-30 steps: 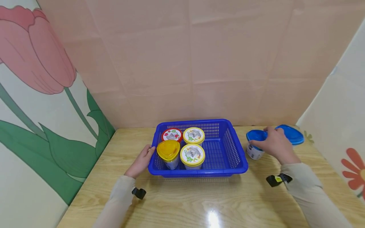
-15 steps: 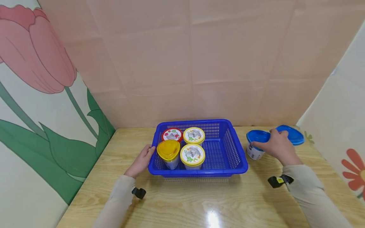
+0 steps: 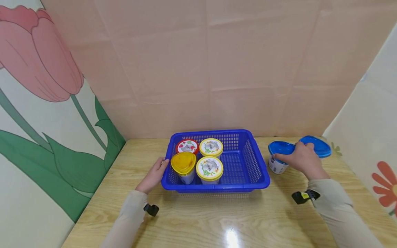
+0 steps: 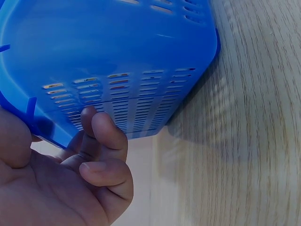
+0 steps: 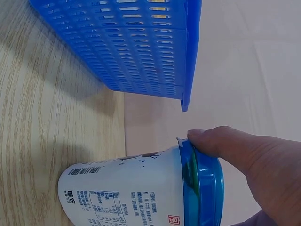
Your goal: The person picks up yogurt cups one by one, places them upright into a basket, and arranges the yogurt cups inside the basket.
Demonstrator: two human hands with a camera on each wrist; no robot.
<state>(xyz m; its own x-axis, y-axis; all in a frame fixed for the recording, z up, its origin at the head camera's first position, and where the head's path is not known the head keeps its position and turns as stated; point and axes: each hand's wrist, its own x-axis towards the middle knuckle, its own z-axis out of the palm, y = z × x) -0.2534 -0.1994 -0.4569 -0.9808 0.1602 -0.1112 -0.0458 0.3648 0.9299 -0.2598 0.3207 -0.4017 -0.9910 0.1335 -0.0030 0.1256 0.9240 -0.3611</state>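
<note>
On the wood-grained tabletop (image 3: 189, 222), the left hand (image 3: 154, 175) gripped a blue basket (image 3: 217, 188) leftward; the right hand (image 3: 303, 159) grasped a blue-lidded cup (image 3: 277, 166) (thumb at its rim).

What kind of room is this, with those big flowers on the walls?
Perhaps a small booth set up for tabletop work, though the wider room is out of view: a wood-grain table enclosed by a creased peach backdrop and side walls bearing a pink tulip.
</note>
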